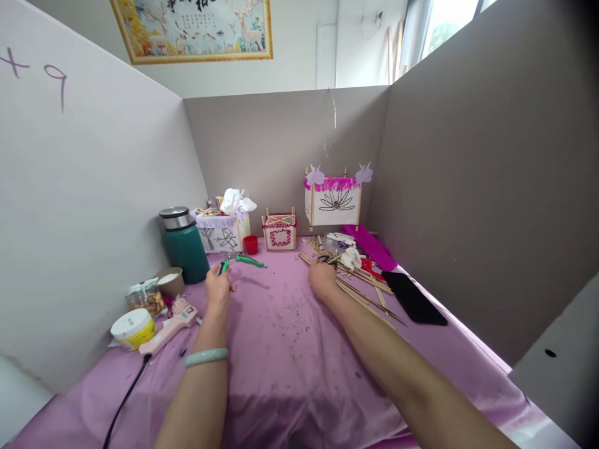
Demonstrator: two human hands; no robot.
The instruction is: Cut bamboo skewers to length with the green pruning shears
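My left hand [218, 287] is closed around one green handle of a pair of pliers [251, 260], whose other handle sticks out to the right over the cloth. On the right, my right hand [322, 278] rests at the near end of a pile of thin wooden sticks [358, 290]. Its fingers curl downward beside black-handled scissors [330, 259]; what they grip is hidden by the hand. Behind the hands stand a small red-trimmed box of sticks and paper [279, 234] and a larger lantern-like box [336, 202] with pink fringe.
At left are a green bottle [185, 246], a tape roll [170, 282], a yellow-white tub [134, 329] and a pink glue gun [171, 327] with its cord. A red cup [251, 244] stands behind. A black phone [414, 298] lies right. Grey partitions [285, 137] enclose the table.
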